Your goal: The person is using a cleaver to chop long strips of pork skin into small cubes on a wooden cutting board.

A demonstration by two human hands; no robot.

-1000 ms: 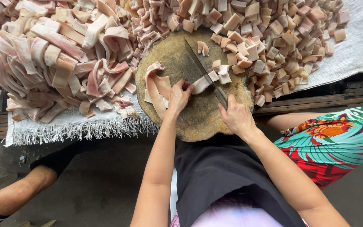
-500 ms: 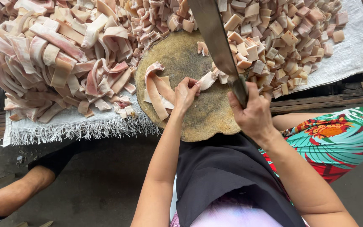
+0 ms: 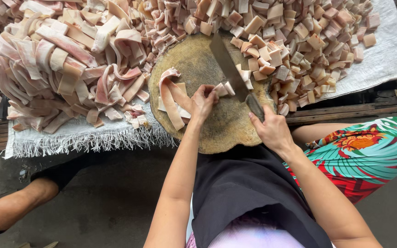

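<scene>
Right hand (image 3: pixel 272 131) grip closed around cleaver (image 3: pixel 232 72); left hand (image 3: pixel 202 102) pinning pork strip (image 3: pixel 170 98).

One head-worn camera looks steeply down, close over the round chopping block (image 3: pixel 207 105)

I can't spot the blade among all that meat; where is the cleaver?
The cleaver lies on the round chopping block, held by the right hand, beside the left hand.

Both forearms reach forward, left hand (image 3: pixel 203 102) curled fingers-down, right hand (image 3: pixel 272 131) fisted.
</scene>
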